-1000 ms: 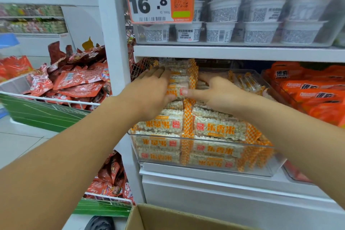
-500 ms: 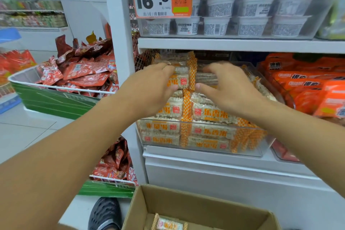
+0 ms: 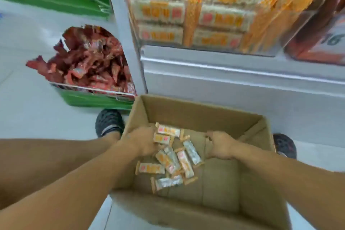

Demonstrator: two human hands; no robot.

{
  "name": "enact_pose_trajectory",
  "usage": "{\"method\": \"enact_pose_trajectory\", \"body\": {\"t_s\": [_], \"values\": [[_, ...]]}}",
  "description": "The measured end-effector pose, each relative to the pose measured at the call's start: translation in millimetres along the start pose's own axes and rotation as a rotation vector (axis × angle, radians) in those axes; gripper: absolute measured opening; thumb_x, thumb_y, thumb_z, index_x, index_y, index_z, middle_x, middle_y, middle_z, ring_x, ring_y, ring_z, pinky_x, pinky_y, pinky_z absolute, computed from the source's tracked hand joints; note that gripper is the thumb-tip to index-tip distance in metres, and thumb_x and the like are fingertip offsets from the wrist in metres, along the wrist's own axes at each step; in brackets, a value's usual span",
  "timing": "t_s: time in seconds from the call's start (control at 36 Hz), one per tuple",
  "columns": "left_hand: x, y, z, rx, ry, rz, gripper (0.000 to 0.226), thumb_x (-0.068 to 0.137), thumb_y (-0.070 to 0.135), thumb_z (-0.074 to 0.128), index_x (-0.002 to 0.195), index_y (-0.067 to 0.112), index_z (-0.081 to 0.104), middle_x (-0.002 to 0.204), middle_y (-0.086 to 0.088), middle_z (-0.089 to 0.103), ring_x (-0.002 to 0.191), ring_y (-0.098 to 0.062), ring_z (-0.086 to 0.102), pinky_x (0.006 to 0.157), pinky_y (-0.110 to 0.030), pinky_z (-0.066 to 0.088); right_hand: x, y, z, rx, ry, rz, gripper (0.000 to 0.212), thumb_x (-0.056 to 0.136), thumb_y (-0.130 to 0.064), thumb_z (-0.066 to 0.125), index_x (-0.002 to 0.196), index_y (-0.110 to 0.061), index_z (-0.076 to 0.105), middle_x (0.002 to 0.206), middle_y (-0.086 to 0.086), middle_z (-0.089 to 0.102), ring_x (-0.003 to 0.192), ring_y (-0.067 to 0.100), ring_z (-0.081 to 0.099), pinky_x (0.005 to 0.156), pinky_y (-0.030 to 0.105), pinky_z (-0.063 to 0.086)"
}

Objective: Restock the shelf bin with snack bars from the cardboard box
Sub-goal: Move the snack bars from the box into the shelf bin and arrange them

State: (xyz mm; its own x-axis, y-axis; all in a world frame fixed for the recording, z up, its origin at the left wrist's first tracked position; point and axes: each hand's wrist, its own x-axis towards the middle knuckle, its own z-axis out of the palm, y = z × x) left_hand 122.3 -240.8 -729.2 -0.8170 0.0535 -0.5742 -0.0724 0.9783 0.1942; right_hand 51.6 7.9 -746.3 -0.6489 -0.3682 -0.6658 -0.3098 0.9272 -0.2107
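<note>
Left hand (image 3: 143,142) is down inside the cardboard box (image 3: 196,114), fingers curled onto the loose snack bars (image 3: 169,157), touching the top two; whether it really grips one cannot be told, frame is blurred. Right hand (image 3: 220,144) is also in the box, knuckles up, fingers curled under, apart from the bars and just right of them; cannot tell if it holds anything. About nine bars lie scattered on the box floor between the two hands, crossing each other at angles, white wrappers with orange ends; exact count is unsure because of overlap. The box stands open on a pale tiled floor (image 3: 28,117), against the white base of the shelf unit (image 3: 233,87). Two dark shoes, one (image 3: 109,122) just left of the box, the other (image 3: 284,145) at its right edge. Above, on the shelf, the clear shelf bin (image 3: 205,15) is packed with the same bars in two columns, three layers showing through the front. Left of the white upright, a green-fronted wire basket (image 3: 93,97) heaped with red packets (image 3: 89,58). Orange packs (image 3: 321,43) sit right of the bin.
</note>
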Motion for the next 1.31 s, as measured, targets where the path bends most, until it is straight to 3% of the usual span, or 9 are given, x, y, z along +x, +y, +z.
{"method": "enact_pose_trajectory", "body": {"t_s": [0.11,0.25,0.53,0.67,0.81,0.97,1.08,1.19,1.31], "values": [[17,-2,56,0.006,-0.174,-0.048,0.07,0.08,0.041,0.078,0.137,0.015,0.046,0.14,-0.008,0.05,0.128,-0.026,0.05,0.104,-0.034,0.043,21,-8,67,0.423,-0.015,0.211,0.121,0.062,-0.053,0.09,0.154,-0.01,0.024,0.154,0.01,0.038,0.139,0.027,0.04,0.109,0.029,0.038],[39,3,72,-0.021,-0.212,-0.111,0.072,0.076,0.037,0.084,0.134,0.013,0.049,0.138,-0.009,0.052,0.126,-0.026,0.051,0.103,-0.035,0.045,42,-28,102,0.45,0.018,0.325,0.113,0.057,-0.053,0.091,0.144,-0.013,0.032,0.144,0.012,0.042,0.134,0.032,0.042,0.107,0.035,0.04],[52,4,100,-0.195,-0.273,-0.165,0.09,0.074,0.021,0.086,0.146,0.027,0.033,0.146,-0.01,0.032,0.131,-0.032,0.043,0.106,-0.039,0.043,62,-49,124,0.566,0.0,0.308,0.046,0.072,-0.03,0.084,0.11,-0.015,0.061,0.116,0.008,0.067,0.105,0.027,0.064,0.078,0.028,0.048],[47,5,102,-0.112,-0.219,-0.161,0.059,0.078,0.036,0.082,0.126,0.02,0.052,0.139,-0.012,0.033,0.119,-0.031,0.049,0.102,-0.039,0.045,61,-36,117,0.989,-0.05,0.385,0.021,0.073,-0.014,0.081,0.087,-0.012,0.065,0.086,0.007,0.07,0.074,0.021,0.065,0.057,0.024,0.049],[49,5,94,-0.354,-0.192,-0.181,0.032,0.082,0.036,0.079,0.084,0.021,0.052,0.106,-0.006,0.061,0.093,-0.022,0.057,0.079,-0.034,0.046,53,-17,97,1.286,-0.167,0.323,0.049,0.07,-0.005,0.082,0.116,0.0,0.064,0.101,0.02,0.075,0.093,0.035,0.073,0.087,0.053,0.058],[48,7,84,-0.869,-0.141,-0.4,0.022,0.081,0.022,0.081,0.097,0.016,0.067,0.087,-0.003,0.061,0.055,-0.017,0.052,0.05,-0.025,0.047,48,-12,73,1.433,0.07,0.185,0.029,0.076,-0.007,0.084,0.103,-0.008,0.072,0.086,0.004,0.077,0.079,0.019,0.073,0.077,0.038,0.059],[42,15,73,-1.347,-0.261,-0.354,0.029,0.088,0.011,0.073,0.115,0.019,0.066,0.109,-0.006,0.066,0.076,-0.017,0.065,0.077,-0.031,0.059,41,-22,69,1.411,0.042,0.179,0.038,0.072,-0.008,0.087,0.106,-0.005,0.071,0.096,0.007,0.077,0.087,0.021,0.073,0.076,0.033,0.06],[38,24,66,-1.601,-0.298,-0.369,0.024,0.095,0.001,0.058,0.116,0.013,0.058,0.12,-0.014,0.062,0.09,-0.026,0.069,0.077,-0.034,0.061,44,-34,73,1.594,0.091,0.376,0.075,0.055,-0.026,0.096,0.12,-0.009,0.062,0.104,0.009,0.076,0.083,0.021,0.074,0.059,0.034,0.061],[33,30,62,-1.633,-0.376,-0.366,0.019,0.089,0.027,0.07,0.093,0.011,0.06,0.104,-0.015,0.067,0.091,-0.035,0.07,0.088,-0.042,0.058,55,-35,81,1.583,0.071,0.353,0.107,0.024,-0.041,0.099,0.119,-0.006,0.065,0.105,0.013,0.075,0.095,0.029,0.073,0.088,0.052,0.058]]}}
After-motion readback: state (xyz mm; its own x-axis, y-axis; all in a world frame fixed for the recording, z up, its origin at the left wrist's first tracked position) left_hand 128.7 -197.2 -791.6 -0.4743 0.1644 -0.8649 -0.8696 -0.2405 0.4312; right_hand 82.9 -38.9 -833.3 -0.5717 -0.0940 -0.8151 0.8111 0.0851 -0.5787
